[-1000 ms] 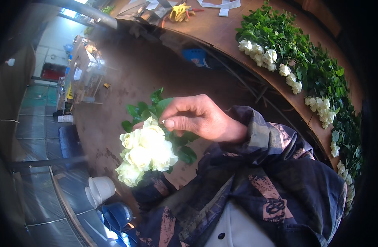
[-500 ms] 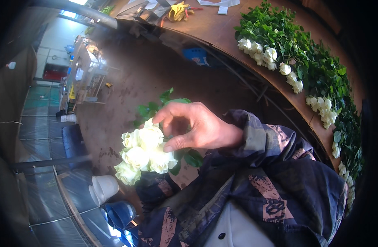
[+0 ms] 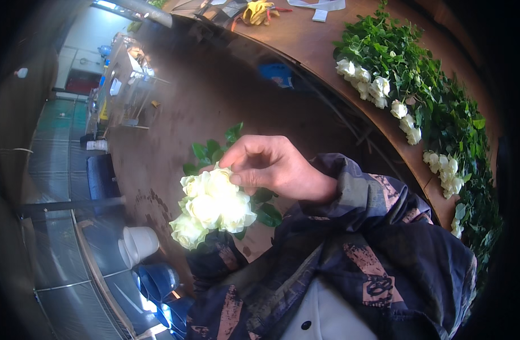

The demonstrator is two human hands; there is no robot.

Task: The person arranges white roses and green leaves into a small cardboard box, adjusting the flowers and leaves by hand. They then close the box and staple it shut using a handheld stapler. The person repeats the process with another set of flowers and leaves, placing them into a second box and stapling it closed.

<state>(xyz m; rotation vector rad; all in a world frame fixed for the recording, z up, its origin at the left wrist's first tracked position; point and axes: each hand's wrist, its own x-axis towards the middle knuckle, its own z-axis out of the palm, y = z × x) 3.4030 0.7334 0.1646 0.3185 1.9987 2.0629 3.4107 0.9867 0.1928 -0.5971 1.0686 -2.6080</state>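
Observation:
A small bunch of white roses (image 3: 214, 201) with green leaves (image 3: 206, 152) is held up in front of my chest. My right hand (image 3: 277, 164) reaches in from the right, thumb and index finger pinched at the upper edge of one white rose. My left sleeve (image 3: 220, 255) goes up behind the blooms. The roses hide my left hand and its fingers, so its grip does not show. The stems are also out of sight.
To the right, more white roses (image 3: 379, 90) with leafy stems lie in rows on a brown table (image 3: 322, 62). Yellow gloves (image 3: 257, 12) and white strips (image 3: 321, 12) lie at its far end. White pots (image 3: 140, 243) and dark blue buckets (image 3: 158, 280) stand at lower left.
My right thumb and index finger have closed together on the rose's edge. The bunch has shifted slightly to the right in the picture, and the whole view has turned a little.

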